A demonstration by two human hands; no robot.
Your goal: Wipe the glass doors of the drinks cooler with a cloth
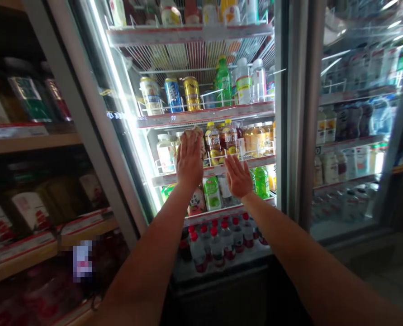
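Observation:
Flat against what looks like the glass door (174, 118) of a lit drinks fridge, my left hand (189, 160) presses a crumpled, light patterned cloth (197, 134). The cloth shows above and to the right of its fingers. My right hand (238, 176) is raised lower and to the right, fingers stretched out and holding nothing; it seems to rest on the glass. Behind the hands, dark tea bottles with yellow caps (214, 144) stand on a shelf. Below them are green drink bottles (212, 192) on a lower shelf, partly hidden by my arms.
Cans (192, 93) and a green bottle (223, 81) fill a higher shelf. Red-capped bottles (215, 244) stand at the fridge's bottom. A wooden shelf rack (28, 144) with bottles is at the left; another glass-fronted fridge (357, 140) stands at the right, beyond a metal frame (296, 113).

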